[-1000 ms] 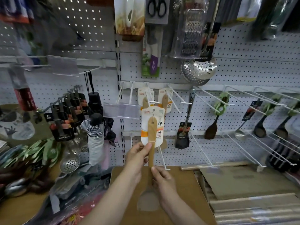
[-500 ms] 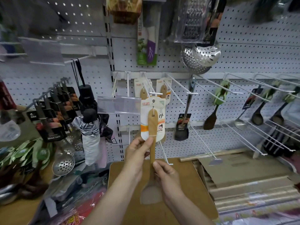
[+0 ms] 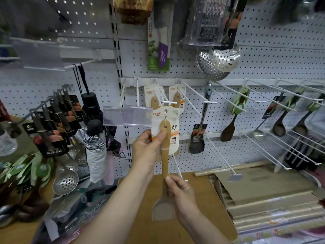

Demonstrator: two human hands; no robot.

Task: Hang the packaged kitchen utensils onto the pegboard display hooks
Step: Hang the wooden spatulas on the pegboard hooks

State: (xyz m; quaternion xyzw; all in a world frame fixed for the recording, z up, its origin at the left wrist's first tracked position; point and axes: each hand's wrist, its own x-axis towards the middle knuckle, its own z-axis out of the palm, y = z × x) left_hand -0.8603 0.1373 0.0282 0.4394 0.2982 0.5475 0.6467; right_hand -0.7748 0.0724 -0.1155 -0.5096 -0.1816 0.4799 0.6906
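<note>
A carded wooden spatula (image 3: 165, 155) is being held upright at centre frame, before the pegboard (image 3: 263, 59). Its card is being pinched by the left hand (image 3: 146, 151) at 9 o'clock, its lower handle by the right hand (image 3: 181, 192) at 6 o'clock. A hook tip (image 3: 169, 104) is sitting at 12 o'clock of the card.
</note>
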